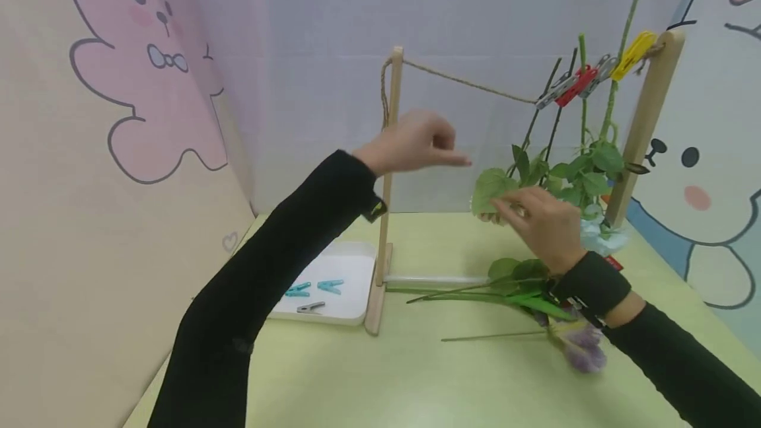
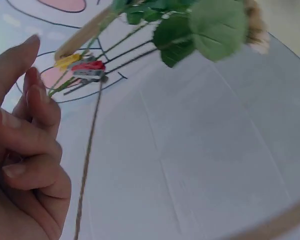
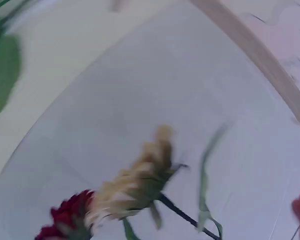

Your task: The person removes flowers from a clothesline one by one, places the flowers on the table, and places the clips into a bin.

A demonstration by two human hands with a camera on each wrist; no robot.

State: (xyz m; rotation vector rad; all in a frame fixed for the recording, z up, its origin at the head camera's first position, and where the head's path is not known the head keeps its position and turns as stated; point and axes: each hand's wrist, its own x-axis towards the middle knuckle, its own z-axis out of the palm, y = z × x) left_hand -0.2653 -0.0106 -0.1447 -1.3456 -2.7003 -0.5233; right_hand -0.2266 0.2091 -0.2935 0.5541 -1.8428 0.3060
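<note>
My left hand (image 1: 416, 142) is raised near the left post, its fingers loosely bent around nothing, as the left wrist view also shows. My right hand (image 1: 543, 222) hovers before the hanging flowers, fingers loosely bent, with no held thing visible. Beside its fingertips hang a round green leaf (image 1: 492, 191) and a cream flower (image 3: 127, 192); next to that is a dark red flower (image 3: 67, 220). Stems are clipped upside down to a twine line (image 1: 470, 86) by a red clothespin (image 1: 577, 86), a yellow clothespin (image 1: 635, 55) and two grey ones. A pale blue flower (image 1: 603, 238) hangs lowest.
The wooden frame has a left post (image 1: 385, 236) and a right post (image 1: 648, 121). A white tray (image 1: 351, 263) at left holds two teal clothespins (image 1: 329, 286) and a grey clothespin (image 1: 311, 307). Purple flowers (image 1: 585, 349) and green stems lie on the pale green table (image 1: 404, 382).
</note>
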